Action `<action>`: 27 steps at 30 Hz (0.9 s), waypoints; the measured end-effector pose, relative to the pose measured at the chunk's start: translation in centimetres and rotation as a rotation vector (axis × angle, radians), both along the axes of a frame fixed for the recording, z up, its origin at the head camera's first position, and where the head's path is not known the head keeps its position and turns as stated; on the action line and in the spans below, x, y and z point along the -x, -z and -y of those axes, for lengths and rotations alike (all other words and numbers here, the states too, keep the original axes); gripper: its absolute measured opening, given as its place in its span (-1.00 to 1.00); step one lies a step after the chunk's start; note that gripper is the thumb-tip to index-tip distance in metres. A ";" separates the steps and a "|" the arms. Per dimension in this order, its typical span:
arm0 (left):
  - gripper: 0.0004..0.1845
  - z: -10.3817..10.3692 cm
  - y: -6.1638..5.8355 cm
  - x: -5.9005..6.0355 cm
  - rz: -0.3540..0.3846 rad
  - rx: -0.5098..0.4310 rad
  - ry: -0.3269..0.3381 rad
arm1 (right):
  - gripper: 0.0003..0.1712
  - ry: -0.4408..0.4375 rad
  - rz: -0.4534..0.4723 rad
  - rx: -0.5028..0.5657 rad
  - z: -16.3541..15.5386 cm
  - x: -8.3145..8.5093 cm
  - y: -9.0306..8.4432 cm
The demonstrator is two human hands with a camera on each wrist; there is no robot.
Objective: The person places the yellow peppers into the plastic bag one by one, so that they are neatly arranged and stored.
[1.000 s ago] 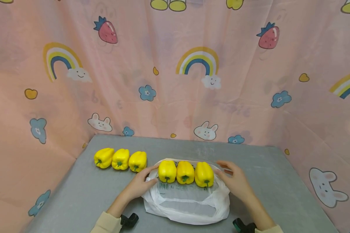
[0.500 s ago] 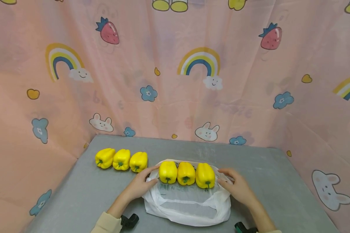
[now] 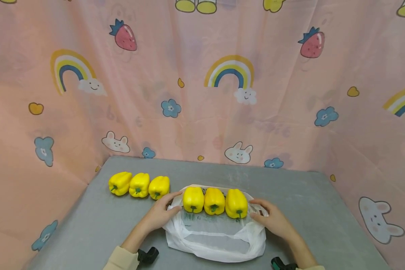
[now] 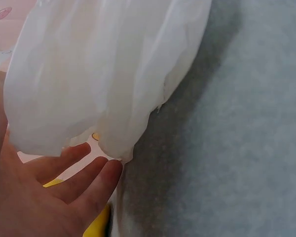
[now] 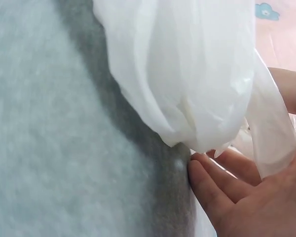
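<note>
1. My left hand (image 3: 159, 213) lies at the left edge of a white plastic bag (image 3: 206, 226). Its fingers are extended and loosely spread, the thumb well apart from them; the left wrist view shows bag film lying against them. Whether the fingertips touch the nearest pepper cannot be told.
2. My right hand (image 3: 274, 219) mirrors it at the bag's right edge. The fingers are relaxed and slightly bent, apart from the thumb; in the right wrist view, a loop of film hangs between thumb and fingers.
3. The bag lies flat on the grey table (image 3: 324, 210), its crumpled handle end toward me and faint green print at its middle.
4. Three yellow peppers (image 3: 214, 201) stand side by side within the bag's outline, between my hands, stems toward me. Whether they lie in or on the bag cannot be told.
5. A second trio of yellow peppers (image 3: 139, 185) forms a row on the bare table, beyond my left hand.
6. Behind the table hangs a pink curtain (image 3: 189, 131) printed with rainbows, strawberries and rabbits. A cream sleeve (image 3: 122, 258) covers my left forearm.
</note>
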State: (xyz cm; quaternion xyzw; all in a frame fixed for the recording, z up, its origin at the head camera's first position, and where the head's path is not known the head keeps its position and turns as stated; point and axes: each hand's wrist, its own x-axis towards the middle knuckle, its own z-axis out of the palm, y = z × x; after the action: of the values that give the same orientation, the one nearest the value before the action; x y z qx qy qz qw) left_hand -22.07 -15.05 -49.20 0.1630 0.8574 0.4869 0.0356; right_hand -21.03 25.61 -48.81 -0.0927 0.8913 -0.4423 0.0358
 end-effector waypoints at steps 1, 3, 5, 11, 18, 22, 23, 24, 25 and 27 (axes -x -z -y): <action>-0.46 0.0 -0.1 0.0 -0.002 0.003 -0.002 | -0.40 0.003 0.000 0.001 0.1 0.0 0.0; -0.46 0.0 -0.2 0.0 -0.005 0.008 -0.003 | -0.39 0.009 -0.001 -0.002 0.2 0.1 0.0; -0.46 0.0 -0.3 0.0 -0.003 0.010 0.000 | -0.38 0.012 -0.006 -0.012 0.3 0.1 -0.1; -0.46 0.1 -0.6 0.0 -0.012 0.024 0.019 | -0.37 0.025 -0.005 -0.033 0.4 0.0 -0.2; -0.46 0.1 -1.1 -0.2 -0.031 0.094 -0.003 | -0.36 0.024 0.006 -0.019 0.5 -0.1 -0.1; -0.48 -0.1 -1.6 -0.4 -0.056 0.129 -0.020 | -0.36 0.029 0.007 -0.015 0.6 -0.1 -0.1; -0.49 -0.1 -1.7 -0.5 -0.068 0.137 -0.028 | -0.36 0.028 0.006 -0.015 0.6 -0.1 -0.1; -0.49 -0.1 -1.8 -0.5 -0.081 0.148 -0.038 | -0.36 0.029 0.004 -0.020 0.6 -0.1 -0.1; -0.50 0.0 -1.9 -0.6 -0.096 0.159 -0.050 | -0.36 0.030 0.005 -0.020 0.6 -0.1 -0.1; -0.52 0.0 -2.2 -0.7 -0.127 0.186 -0.075 | -0.36 0.034 0.010 -0.019 0.7 -0.1 -0.1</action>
State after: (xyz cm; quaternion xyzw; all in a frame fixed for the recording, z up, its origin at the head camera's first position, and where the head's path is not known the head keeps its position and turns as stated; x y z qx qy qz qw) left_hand -21.41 -15.08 -47.01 0.1574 0.9049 0.3949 -0.0218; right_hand -20.98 24.88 -48.73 -0.0748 0.8968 -0.4348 0.0336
